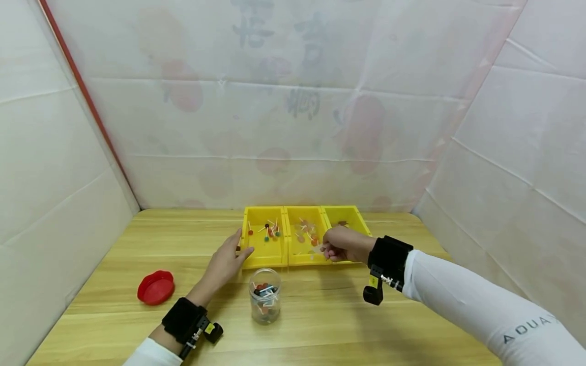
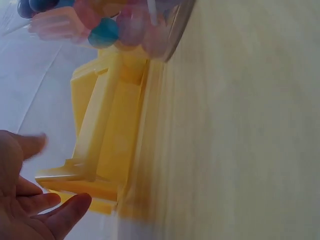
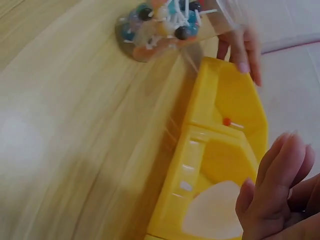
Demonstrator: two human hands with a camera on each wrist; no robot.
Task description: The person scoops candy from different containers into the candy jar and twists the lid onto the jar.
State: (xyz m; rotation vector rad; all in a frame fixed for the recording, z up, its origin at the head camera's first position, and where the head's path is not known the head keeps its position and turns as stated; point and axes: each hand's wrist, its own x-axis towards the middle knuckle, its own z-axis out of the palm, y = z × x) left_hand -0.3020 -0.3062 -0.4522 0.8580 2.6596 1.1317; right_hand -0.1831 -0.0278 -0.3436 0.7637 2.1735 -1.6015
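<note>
Left hand [image 1: 225, 264] is resting open-fingered against the left yellow bin [image 1: 265, 237]; right hand [image 1: 342, 245] is hovering over the middle bin [image 1: 305, 235], fingers curled, grip unclear.

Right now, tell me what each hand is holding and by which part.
The left hand holds nothing; its straight fingers rest on the front corner of the left yellow plastic bin. The right hand, fingers curled over the middle yellow bin, may pinch something; cannot tell.
</note>
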